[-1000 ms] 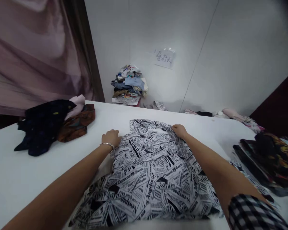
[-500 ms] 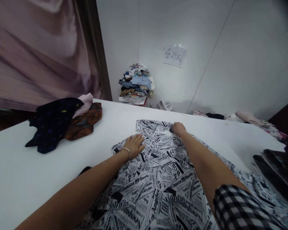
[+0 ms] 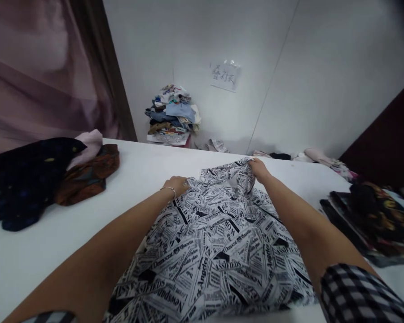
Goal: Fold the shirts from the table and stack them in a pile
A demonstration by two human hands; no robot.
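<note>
A white shirt with a black newspaper print spreads across the table in front of me, its collar end away from me. My right hand pinches the collar at its right end and holds it raised. At the left shoulder, my left hand is closed on the shirt's edge, its fingertips partly hidden. A thin bracelet circles my left wrist. The shirt's near hem reaches the bottom of the view.
Dark, pink and rust-brown garments lie heaped on the white table at left. Folded dark clothes are stacked at right. A tall clothes pile stands by the wall, near a handwritten sign.
My right hand has lifted the collar. My left hand has gone from lying flat on the shirt to gripping its left shoulder. The view has swung right.
</note>
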